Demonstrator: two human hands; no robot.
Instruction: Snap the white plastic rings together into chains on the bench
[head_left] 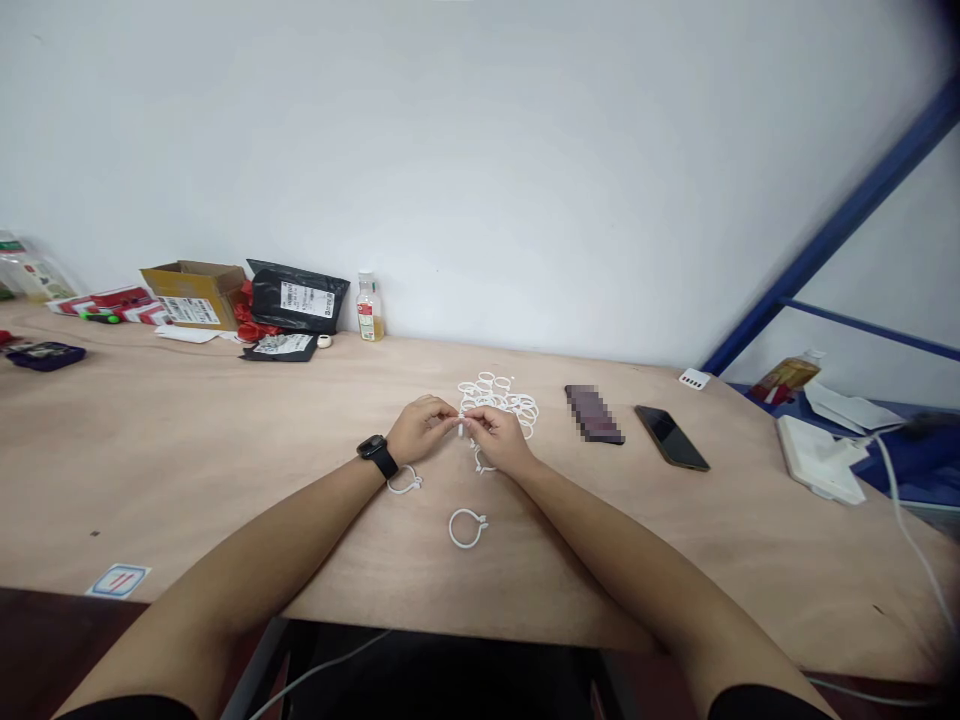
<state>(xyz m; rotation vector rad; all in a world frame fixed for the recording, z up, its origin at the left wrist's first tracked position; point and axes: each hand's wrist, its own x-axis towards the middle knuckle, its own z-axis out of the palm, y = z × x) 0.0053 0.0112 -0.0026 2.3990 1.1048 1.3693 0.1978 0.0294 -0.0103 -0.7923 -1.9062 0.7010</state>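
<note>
My left hand (422, 428), with a black watch (377, 455) on its wrist, is closed in a pinch. It meets the fingertips of my right hand (501, 438), also pinched. Between them is a small white plastic ring (460, 430), seen edge-on and mostly hidden by the fingers. Just beyond the hands lies a loose pile of white rings (498, 400). One clasped ring (405, 480) rests beside my left wrist, and another ring (484, 461) is partly under my right hand. Nearer to me, a single ring with a small clasp (466, 529) lies flat on the table.
Right of the pile lie a blurred-out phone (595, 414) and a black phone (671, 437). A white power strip (819, 460) with a cable is at the right edge. Along the wall stand a juice bottle (369, 308), a black parcel bag (298, 297) and a cardboard box (196, 292).
</note>
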